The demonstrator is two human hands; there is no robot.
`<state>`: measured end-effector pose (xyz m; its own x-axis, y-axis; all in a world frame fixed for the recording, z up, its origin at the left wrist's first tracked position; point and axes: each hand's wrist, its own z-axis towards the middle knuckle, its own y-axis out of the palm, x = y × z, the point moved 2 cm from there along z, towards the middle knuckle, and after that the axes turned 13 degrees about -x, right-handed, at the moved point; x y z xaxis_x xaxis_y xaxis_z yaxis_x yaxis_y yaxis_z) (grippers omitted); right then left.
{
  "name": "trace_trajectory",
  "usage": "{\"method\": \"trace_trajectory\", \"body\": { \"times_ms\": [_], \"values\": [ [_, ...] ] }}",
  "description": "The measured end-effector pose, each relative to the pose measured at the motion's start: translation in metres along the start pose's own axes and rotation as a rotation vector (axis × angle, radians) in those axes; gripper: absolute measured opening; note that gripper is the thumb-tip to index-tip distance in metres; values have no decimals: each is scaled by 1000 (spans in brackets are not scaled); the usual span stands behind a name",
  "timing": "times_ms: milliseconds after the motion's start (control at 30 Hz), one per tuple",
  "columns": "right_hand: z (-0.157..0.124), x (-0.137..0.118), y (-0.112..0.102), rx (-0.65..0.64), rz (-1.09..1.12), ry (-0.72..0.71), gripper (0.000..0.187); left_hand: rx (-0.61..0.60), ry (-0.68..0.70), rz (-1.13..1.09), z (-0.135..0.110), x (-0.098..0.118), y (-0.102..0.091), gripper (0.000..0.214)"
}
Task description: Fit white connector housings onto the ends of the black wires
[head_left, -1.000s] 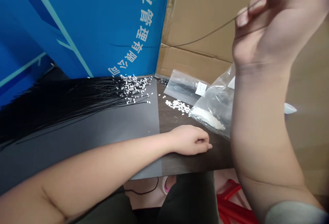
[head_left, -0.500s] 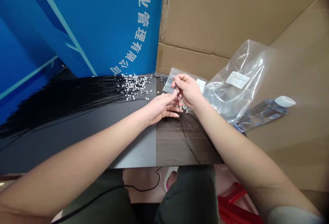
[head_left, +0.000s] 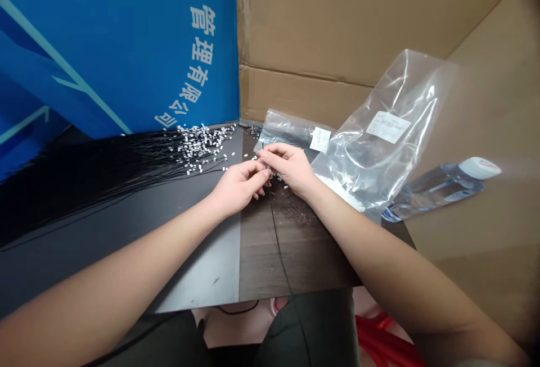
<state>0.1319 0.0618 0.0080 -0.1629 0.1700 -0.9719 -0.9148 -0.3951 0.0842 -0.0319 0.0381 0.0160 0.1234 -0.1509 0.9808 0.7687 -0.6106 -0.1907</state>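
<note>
Thin black wire (head_left: 279, 254) trailing over dark tabletop; tiny white connectors (head_left: 198, 150) scattered.

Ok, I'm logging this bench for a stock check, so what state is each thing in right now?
Left hand, fingers curled, close beside the right hand.
Right hand, fingers bent, above small white pieces scattered loose.
Thin black wire, trailing from the hands across the table.
Black cables, fanned out flat, white-tipped ends gathered.
Clear plastic bag, puffed up, labelled.
Flat plastic bag, lying flat, labelled, dark contents.
Water bottle, on its side, capped.
</note>
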Motion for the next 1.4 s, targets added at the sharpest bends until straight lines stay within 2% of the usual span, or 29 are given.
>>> {"method": "trace_trajectory", "body": {
  "times_ms": [333,567,667,800,867,967,1133,1400],
  "values": [
    [-1,-9,3,95,18,-59,27,18,-72,203,-4,6,-1,30],
    [-3,-10,2,75,-31,-104,21,12,-101,239,-1,-1,-6,33],
    [-2,-12,3,73,-91,-133,22,111,-41,177,2,0,-14,29],
    [-4,-14,3,64,-180,-129,26,254,147,46,2,9,-29,27],
    [-5,-15,4,42,-203,-107,26,266,188,54,1,14,-34,31],
    [-8,-17,7,-4,-229,-63,24,268,196,197,-2,17,-39,33],
    [-11,-19,10,-45,-280,-18,18,255,263,388,-4,18,-40,28],
    [-11,-19,12,-71,-285,10,16,248,248,603,-6,22,-37,19]
  ]
}}
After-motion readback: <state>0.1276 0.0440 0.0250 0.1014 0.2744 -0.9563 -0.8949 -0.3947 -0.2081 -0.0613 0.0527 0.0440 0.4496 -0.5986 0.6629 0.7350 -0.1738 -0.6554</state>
